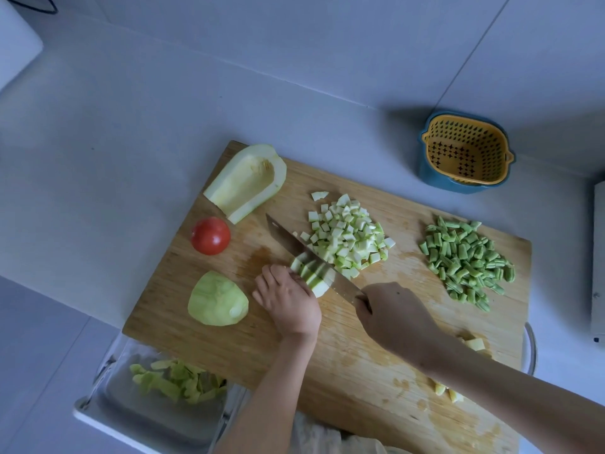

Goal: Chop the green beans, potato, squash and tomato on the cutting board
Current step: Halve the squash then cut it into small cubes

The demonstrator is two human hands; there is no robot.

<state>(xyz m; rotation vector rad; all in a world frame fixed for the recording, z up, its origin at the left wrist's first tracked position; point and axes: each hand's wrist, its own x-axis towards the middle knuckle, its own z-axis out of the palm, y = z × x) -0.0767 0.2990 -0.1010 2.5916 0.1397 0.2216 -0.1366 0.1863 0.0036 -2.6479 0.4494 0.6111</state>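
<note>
Left hand (288, 303) has its fingers curled down on the pale green squash strips (316, 275) on the wooden cutting board (353, 381). Right hand (389, 309) is wrapped round the steel kitchen knife (288, 239), blade across the strips. The diced squash pile (347, 237) is just past the blade, the chopped green beans (465, 260) are off beyond my right hand, and the round red tomato (211, 235) is out past my left.

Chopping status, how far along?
Done: green beans chopped, diced squash pile, potato cubes beside the right arm. In hand: left hand holds squash strips, right hand grips knife. Left: squash half, peeled squash piece, whole tomato.
</note>
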